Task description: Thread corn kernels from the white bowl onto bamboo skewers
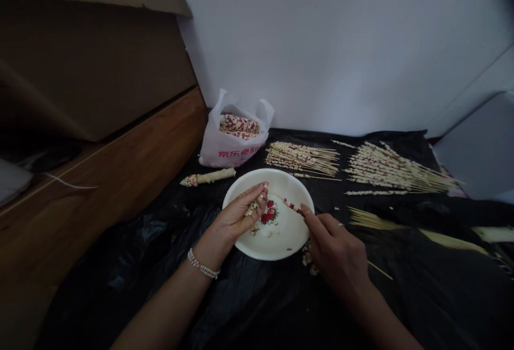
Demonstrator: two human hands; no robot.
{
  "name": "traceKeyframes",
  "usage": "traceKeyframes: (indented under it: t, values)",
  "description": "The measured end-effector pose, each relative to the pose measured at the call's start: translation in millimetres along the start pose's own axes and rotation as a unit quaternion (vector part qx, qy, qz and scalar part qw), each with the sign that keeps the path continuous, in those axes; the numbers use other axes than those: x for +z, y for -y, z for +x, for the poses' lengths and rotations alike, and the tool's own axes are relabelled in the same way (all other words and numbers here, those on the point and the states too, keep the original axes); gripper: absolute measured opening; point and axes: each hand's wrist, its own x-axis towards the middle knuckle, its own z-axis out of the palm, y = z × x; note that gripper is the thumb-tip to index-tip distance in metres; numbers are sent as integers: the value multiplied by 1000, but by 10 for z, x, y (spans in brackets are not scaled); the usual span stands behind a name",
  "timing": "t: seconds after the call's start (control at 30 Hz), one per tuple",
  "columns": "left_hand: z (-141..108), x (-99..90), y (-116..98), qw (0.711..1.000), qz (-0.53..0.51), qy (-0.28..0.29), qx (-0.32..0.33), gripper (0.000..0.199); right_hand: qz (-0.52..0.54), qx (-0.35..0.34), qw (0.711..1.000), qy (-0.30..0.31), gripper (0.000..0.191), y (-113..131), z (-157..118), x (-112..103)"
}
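My left hand (240, 212) is closed over the white bowl (287, 243), with pale corn kernels (251, 209) in its palm and one pinched at the fingertips. In my right hand (339, 248) is a thin skewer (292, 206) threaded with red and cream kernels. Its tip points left, close to the pinched kernel; whether they touch I cannot tell. The skewer's bare end (379, 269) sticks out behind that hand. A few loose kernels lie in the bowl, near its printed red fruit. More kernels (307, 256) sit beside the bowl, partly hidden by my right hand.
A plastic bag (231, 152) of speckled corn cobs stands behind the bowl, a mostly stripped cob (209, 177) before it. Two piles of filled skewers (297, 157) (381, 168) lie at back right, with bare skewers (373, 219) nearer. Black plastic sheeting (160, 264) covers the surface.
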Motion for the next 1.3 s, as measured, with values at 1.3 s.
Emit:
traceKeyframes:
  t: [1.3]
  values:
    - [-18, 34, 35, 998, -58, -13, -2, 38, -25, -7, 1000, -16, 43, 60, 17, -111]
